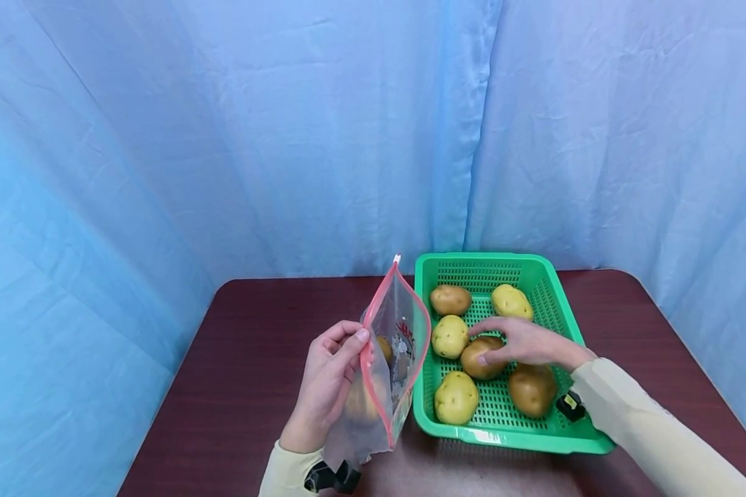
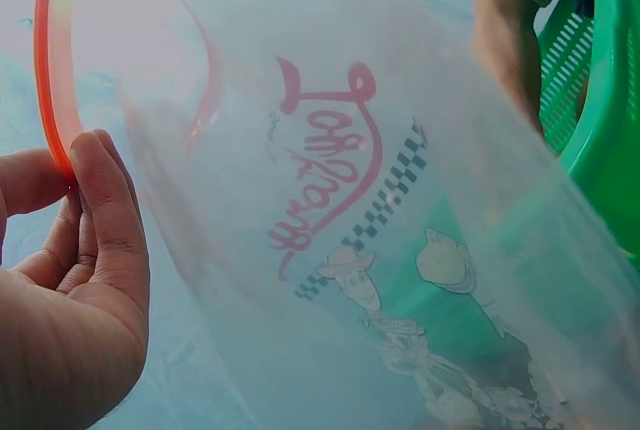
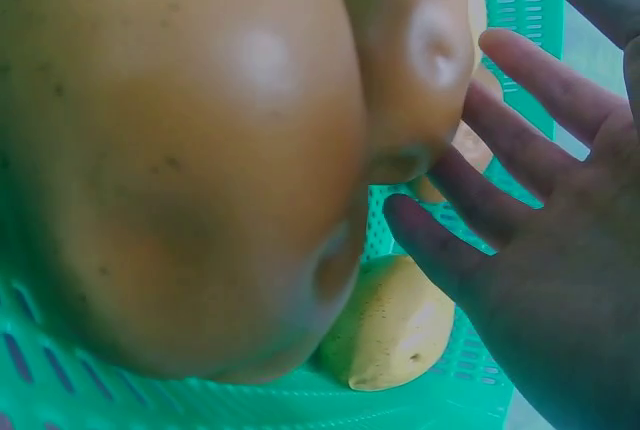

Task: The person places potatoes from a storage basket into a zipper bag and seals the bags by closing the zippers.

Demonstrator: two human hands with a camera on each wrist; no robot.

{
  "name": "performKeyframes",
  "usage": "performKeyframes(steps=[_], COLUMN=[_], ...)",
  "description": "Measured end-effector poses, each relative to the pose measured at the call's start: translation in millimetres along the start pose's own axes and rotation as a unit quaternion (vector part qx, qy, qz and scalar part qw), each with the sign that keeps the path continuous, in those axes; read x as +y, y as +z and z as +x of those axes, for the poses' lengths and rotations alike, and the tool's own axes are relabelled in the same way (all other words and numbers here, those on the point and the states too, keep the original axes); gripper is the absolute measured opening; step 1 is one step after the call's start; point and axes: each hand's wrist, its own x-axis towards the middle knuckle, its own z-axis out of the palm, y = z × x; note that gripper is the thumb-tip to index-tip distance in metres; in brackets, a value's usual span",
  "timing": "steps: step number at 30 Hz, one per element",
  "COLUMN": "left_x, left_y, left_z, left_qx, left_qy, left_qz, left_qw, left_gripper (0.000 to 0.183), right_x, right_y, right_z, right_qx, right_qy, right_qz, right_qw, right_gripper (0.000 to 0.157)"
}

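Observation:
My left hand [image 1: 329, 376] pinches the red-edged rim of a translucent zip bag [image 1: 400, 304] between thumb and fingers, and the bag's mouth gapes toward the right. Cartoon figures and red lettering are printed on its side in the left wrist view. Through the film, roundish yellow-brown shapes show in its lower part. Over the green basket, my right hand [image 1: 525, 339] reaches with spread fingers around a brown potato [image 1: 481, 360]. In the right wrist view its fingers [image 3: 520, 145] are nearly straight, fingertips right at that potato's side.
The green basket [image 1: 491, 436] stands right beside the bag on a dark red table [image 1: 224, 400]. Around the reached-for potato lie yellow potatoes [image 1: 456, 398] and brown ones, including a large one [image 1: 532, 391] near the right wrist. Blue curtains [image 1: 323, 138] hang behind.

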Motion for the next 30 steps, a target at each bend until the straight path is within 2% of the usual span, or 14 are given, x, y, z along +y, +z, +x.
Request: performKeyframes(steps=[5, 11, 19, 30], left_x=[-0.1, -0.7, -1.9, -2.9], left_y=[0.9, 1.0, 0.5, 0.3], left_z=[0.2, 0.4, 0.4, 0.8], left_qx=[-0.003, -0.005, -0.007, -0.006], left_qy=[0.001, 0.001, 0.000, -0.001], left_qz=[-0.006, -0.007, -0.004, -0.004], left_qw=[1.0000, 1.0000, 1.0000, 1.0000], left_gripper=[0.012, 0.012, 0.010, 0.009], right_x=[7, 12, 12, 12], right_y=[2.5, 3.1, 2.2, 3.4], right_z=[0, -1, -3, -2], right_qx=[0.003, -0.005, -0.032, -0.041], right_qy=[-0.002, 0.016, 0.038, 0.055], right_qz=[-0.003, -0.002, -0.008, -0.006], right_qw=[1.000, 1.000, 0.999, 0.998], right_gripper=[0.051, 0.056, 0.072, 0.077])
